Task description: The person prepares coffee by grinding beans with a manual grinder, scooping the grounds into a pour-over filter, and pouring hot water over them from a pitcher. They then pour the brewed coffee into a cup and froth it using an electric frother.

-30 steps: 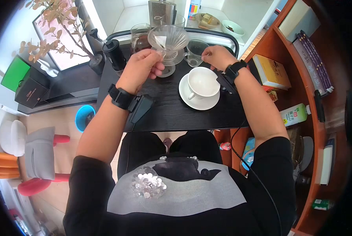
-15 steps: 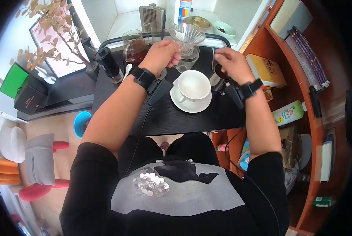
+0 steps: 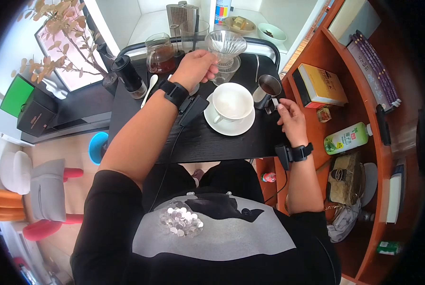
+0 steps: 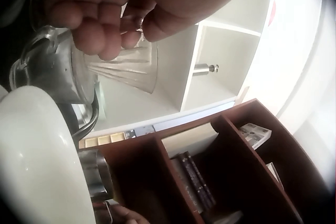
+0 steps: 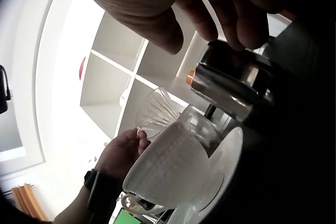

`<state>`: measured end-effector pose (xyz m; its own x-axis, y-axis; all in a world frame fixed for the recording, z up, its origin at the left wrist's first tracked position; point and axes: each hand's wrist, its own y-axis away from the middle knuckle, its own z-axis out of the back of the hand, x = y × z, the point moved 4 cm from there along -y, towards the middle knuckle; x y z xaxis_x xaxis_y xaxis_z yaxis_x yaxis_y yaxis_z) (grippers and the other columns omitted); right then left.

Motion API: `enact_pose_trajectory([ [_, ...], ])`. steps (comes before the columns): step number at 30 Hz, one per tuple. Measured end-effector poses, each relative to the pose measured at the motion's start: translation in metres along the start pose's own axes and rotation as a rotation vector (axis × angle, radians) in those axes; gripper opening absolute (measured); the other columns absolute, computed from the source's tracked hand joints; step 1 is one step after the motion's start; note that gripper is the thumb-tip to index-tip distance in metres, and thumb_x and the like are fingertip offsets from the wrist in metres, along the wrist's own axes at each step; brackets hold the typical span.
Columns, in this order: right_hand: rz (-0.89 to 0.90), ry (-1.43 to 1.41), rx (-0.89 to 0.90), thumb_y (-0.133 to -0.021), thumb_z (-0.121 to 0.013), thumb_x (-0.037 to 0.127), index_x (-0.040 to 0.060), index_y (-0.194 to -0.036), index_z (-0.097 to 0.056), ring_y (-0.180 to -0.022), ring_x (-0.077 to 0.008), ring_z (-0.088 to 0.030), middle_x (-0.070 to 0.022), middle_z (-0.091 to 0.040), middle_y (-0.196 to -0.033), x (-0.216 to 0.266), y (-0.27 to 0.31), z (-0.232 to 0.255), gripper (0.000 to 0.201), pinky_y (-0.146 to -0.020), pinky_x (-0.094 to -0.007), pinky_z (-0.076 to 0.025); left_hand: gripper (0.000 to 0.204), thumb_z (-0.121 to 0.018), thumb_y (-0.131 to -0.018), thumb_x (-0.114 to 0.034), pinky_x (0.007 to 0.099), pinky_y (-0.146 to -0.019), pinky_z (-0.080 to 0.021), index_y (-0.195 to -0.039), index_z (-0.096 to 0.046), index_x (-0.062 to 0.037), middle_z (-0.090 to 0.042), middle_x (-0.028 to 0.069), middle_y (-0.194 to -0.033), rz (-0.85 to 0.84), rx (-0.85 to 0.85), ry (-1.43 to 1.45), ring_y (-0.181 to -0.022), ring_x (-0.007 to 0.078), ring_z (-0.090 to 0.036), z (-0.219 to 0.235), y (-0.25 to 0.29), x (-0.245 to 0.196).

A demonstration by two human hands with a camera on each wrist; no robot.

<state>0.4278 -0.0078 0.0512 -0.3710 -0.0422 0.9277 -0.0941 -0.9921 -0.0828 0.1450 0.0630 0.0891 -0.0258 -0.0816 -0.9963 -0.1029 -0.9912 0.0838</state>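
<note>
My left hand (image 3: 193,70) pinches the edge of a clear ribbed glass dripper (image 3: 226,43), which sits over a small glass pot (image 3: 227,71); the left wrist view shows the ribs of the dripper (image 4: 128,66) beside the fingertips. A white cup (image 3: 232,101) rests on a saucer (image 3: 229,126) in front. My right hand (image 3: 292,122) is beside the handle of a metal pitcher (image 3: 260,94) with dark contents, fingers loosely bent. In the right wrist view its fingers hang close over the pitcher (image 5: 223,90); contact is unclear.
A glass jug of brown liquid (image 3: 161,59), a black grinder (image 3: 129,77) and a white spoon (image 3: 149,90) are left of the cup. A thin metal rod (image 3: 257,69) lies behind the pitcher. Bookshelves (image 3: 312,124) stand at the right.
The dripper has moved right, over the small pot. My right hand has left the pot's side and come down to the right, near the pitcher's handle. My left hand keeps its pinch.
</note>
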Motion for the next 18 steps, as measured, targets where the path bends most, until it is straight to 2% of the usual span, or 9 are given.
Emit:
enact_pose_trajectory([
  [4,-0.080,-0.114,0.130,-0.087,-0.055,0.029,0.0017,-0.103,-0.056,-0.061,-0.0097,-0.055,-0.0040,-0.060,-0.086,-0.013,-0.005,-0.015,0.032,-0.047,-0.0216,-0.043,0.021,-0.052,-0.084,-0.026,0.0212,-0.050,-0.041,-0.090,-0.056,-0.0067,-0.058,0.0015,-0.071,-0.018,-0.023,-0.087,-0.057,0.0080,-0.051,0.002,0.000,-0.001],
  [6,-0.104,-0.130,0.172,-0.088,-0.052,0.032,0.0027,-0.099,-0.056,-0.064,-0.0108,-0.057,-0.0047,-0.060,-0.085,-0.015,-0.007,-0.020,0.032,-0.050,-0.0223,-0.045,0.023,-0.052,-0.084,-0.027,0.0213,-0.050,-0.041,-0.094,-0.055,-0.0062,-0.058,0.0018,-0.072,-0.029,-0.050,-0.092,-0.057,0.0080,-0.051,0.003,0.004,-0.002],
  [8,-0.217,-0.305,0.225,-0.089,-0.050,0.033,0.0041,-0.096,-0.056,-0.069,-0.0126,-0.058,-0.0050,-0.059,-0.084,-0.021,-0.008,-0.025,0.030,-0.054,-0.0240,-0.046,0.025,-0.053,-0.084,-0.027,0.0214,-0.050,-0.041,-0.098,-0.054,-0.0057,-0.058,0.0020,-0.073,-0.039,-0.078,-0.095,-0.057,0.0080,-0.051,0.007,0.011,-0.002],
  [9,-0.238,-0.322,0.234,-0.090,-0.049,0.031,0.0045,-0.093,-0.055,-0.070,-0.0137,-0.058,-0.0042,-0.058,-0.079,-0.020,-0.008,-0.027,0.027,-0.059,-0.0255,-0.047,0.027,-0.052,-0.085,-0.026,0.0211,-0.051,-0.041,-0.102,-0.053,-0.0055,-0.058,0.0023,-0.075,-0.077,-0.101,-0.079,-0.058,0.0079,-0.051,0.010,0.016,-0.003],
  [13,-0.145,-0.419,0.173,-0.091,-0.048,0.029,0.0043,-0.089,-0.054,-0.068,-0.0144,-0.057,-0.0032,-0.055,-0.071,-0.027,-0.015,-0.022,0.026,-0.060,-0.0256,-0.046,0.028,-0.052,-0.086,-0.023,0.0200,-0.053,-0.041,-0.108,-0.051,-0.0054,-0.059,0.0031,-0.078,-0.158,-0.200,-0.067,-0.060,0.0079,-0.052,0.032,0.048,-0.002],
  [18,-0.065,-0.457,0.091,-0.092,-0.046,0.026,0.0048,-0.082,-0.051,-0.064,-0.0154,-0.056,-0.0026,-0.050,-0.063,-0.019,-0.013,0.003,0.024,-0.059,-0.0257,-0.045,0.028,-0.052,-0.086,-0.022,0.0204,-0.055,-0.040,-0.109,-0.051,-0.0053,-0.059,0.0032,-0.078,-0.181,-0.285,0.033,-0.062,0.0083,-0.052,0.085,0.098,0.028],
])
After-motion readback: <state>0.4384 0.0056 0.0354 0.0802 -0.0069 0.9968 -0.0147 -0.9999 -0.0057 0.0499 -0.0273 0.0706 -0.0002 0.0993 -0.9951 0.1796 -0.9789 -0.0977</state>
